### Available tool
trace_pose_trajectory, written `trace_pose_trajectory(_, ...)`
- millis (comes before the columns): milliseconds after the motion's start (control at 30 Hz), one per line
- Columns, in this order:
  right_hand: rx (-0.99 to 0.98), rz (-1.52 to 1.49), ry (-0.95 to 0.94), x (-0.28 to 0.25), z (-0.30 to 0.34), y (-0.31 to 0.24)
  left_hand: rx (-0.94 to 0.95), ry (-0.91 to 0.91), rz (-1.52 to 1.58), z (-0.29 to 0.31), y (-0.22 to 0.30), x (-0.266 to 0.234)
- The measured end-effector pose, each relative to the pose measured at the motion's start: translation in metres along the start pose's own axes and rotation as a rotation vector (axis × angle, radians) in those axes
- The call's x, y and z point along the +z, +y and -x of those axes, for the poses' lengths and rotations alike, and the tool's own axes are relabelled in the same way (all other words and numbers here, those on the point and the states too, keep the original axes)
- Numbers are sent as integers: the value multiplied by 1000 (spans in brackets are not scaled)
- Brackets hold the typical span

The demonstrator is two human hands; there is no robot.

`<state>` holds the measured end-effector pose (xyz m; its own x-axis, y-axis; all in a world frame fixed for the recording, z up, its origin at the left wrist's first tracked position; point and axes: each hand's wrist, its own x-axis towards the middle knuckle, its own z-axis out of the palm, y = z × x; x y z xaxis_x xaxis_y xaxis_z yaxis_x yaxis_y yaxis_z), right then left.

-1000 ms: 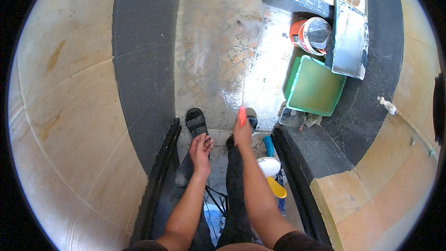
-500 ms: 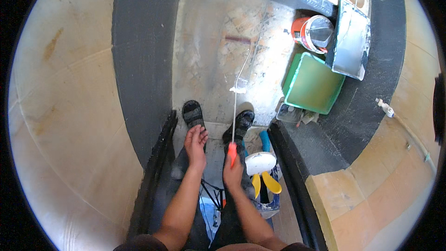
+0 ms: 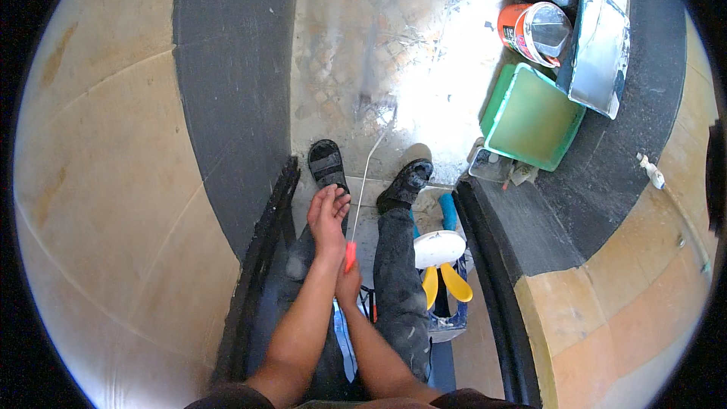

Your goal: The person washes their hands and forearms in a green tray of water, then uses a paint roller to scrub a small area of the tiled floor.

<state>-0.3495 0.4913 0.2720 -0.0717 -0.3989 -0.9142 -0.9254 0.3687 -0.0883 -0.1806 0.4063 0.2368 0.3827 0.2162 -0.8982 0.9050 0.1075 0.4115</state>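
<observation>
My right hand [image 3: 347, 285] is closed around the red handle [image 3: 350, 256] of what looks like a paint roller frame. Its long thin metal rod [image 3: 362, 191] points away over the floor between my feet and bends toward its far end, where glare and blur hide the tip. My left hand [image 3: 327, 216] hovers just left of the handle with fingers loosely bent and apart, and nothing in it. The left forearm crosses close beside the right hand and covers part of it. Below the hands are my black sandals [image 3: 327, 163].
At the right stand an orange bucket [image 3: 518, 29], a green tub [image 3: 500, 102] of cloudy liquid and a tilted metal tray [image 3: 598, 57]. Nearer lies a container with a white disc [image 3: 439, 247] and yellow handles [image 3: 456, 282]. Black-painted edges [image 3: 492, 280] run along both sides.
My right hand has drawn the roller frame left and nearer to me, close beside the left hand. The rod's far end has swung back from the floor ahead. The view has shifted slightly.
</observation>
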Motion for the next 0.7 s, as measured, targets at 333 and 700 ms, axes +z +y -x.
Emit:
trace_pose_trajectory(333,-352,-14,228,-81,-264,-357,12,-25,15,1,-7,5)
trace_pose_trajectory(700,-441,-2,219,-85,-137,-225,35,19,18,-3,4,-11)
